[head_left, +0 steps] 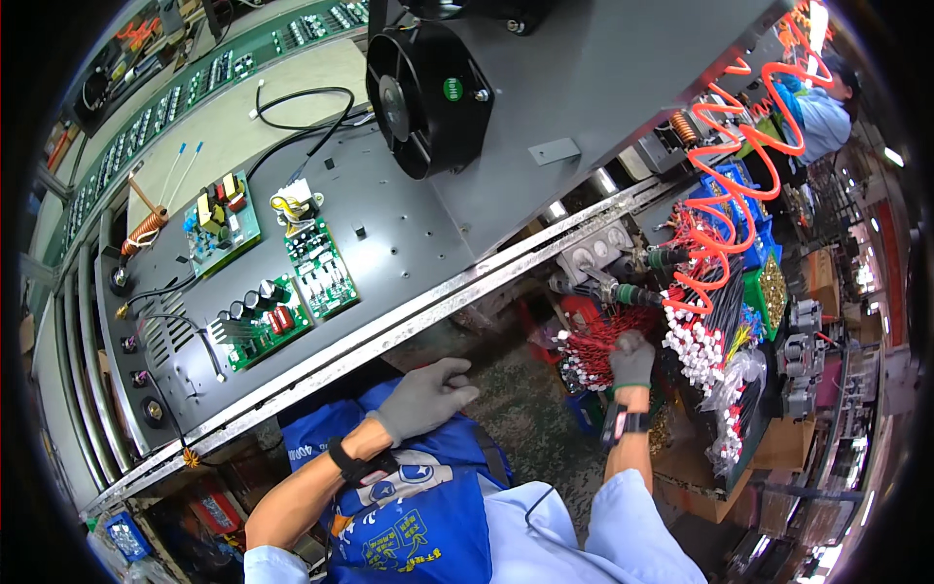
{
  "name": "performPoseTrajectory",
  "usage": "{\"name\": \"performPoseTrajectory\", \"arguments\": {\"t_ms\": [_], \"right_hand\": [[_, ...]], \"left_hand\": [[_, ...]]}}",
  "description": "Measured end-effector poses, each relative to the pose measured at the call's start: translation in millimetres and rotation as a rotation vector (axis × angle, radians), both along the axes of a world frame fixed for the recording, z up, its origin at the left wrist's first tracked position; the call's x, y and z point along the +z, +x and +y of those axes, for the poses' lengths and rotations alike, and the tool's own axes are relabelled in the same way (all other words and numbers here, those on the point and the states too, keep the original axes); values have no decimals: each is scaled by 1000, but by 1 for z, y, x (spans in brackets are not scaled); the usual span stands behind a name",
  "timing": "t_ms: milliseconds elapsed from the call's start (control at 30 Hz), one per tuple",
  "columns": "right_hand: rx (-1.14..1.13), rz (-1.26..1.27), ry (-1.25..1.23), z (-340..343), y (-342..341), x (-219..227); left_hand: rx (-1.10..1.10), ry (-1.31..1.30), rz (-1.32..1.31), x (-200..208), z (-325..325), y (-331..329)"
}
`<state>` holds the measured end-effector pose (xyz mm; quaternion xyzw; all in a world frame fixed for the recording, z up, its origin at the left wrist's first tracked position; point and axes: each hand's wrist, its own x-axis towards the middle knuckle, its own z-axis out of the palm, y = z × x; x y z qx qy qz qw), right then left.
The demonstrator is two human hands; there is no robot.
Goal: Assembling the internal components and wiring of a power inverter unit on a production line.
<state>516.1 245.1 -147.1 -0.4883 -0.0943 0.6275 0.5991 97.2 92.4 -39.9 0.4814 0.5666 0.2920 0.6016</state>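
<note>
My left hand (426,401), in a grey glove, hovers over the blue apron (409,516) with its fingers stretched out and nothing in them. Over to the right, my right hand (632,362), also gloved, reaches into a bundle of red wires (605,329) with white connectors. Its fingers are curled at the wires; the fingertips are partly hidden. Ahead of me lies a grey metal chassis (409,229). It carries a black fan (428,102), a green circuit board (321,268), another board with capacitors (258,321) and a third with transformers (222,224).
A metal rail (389,341) runs along the chassis's near edge. Coiled orange air hoses (725,209) hang at the right above more white-ended wires (691,355). A green bin (769,292) holds small brass-coloured parts. At the far right another person (822,117) is present.
</note>
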Motion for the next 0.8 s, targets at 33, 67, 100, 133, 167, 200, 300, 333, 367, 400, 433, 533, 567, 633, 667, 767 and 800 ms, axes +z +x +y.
{"name": "performPoseTrajectory", "arguments": {"t_ms": [33,67,100,133,167,200,300,333,367,400,433,533,567,633,667,767,800], "right_hand": [[-130,516,41,-13,-24,14],[-108,450,5,-23,-48,27],[-99,455,-5,-29,-70,39],[-92,521,-39,-36,-87,52],[-75,623,-46,-43,-103,63],[-57,588,-54,-47,-118,71],[18,737,-55,-51,-147,91],[78,731,-49,-50,-156,96],[121,573,-103,-49,-164,100],[140,410,-150,-47,-175,105],[204,427,-152,-48,-188,110],[442,-829,157,-67,-230,134],[614,-1319,380,-75,-238,151],[761,-1790,675,-79,-266,181],[674,-1787,886,-87,-284,191],[746,-1478,1226,-97,-341,216],[987,-1193,1047,-100,-358,222]], "left_hand": [[15,11,6,1,3,6],[17,27,-5,3,5,12],[22,58,-30,5,7,16],[27,33,-6,7,8,21],[47,82,-73,9,9,24],[58,147,-156,11,10,24],[19,78,-231,17,10,17],[101,64,-275,20,6,13],[120,68,-271,24,2,8],[169,75,-241,28,-3,1],[223,87,-205,32,-7,-8],[352,237,-170,49,-25,-37],[352,267,-98,55,-32,-49],[419,320,-50,67,-45,-68],[471,403,14,72,-51,-76],[567,559,125,85,-63,-97],[596,567,141,89,-68,-102]]}}
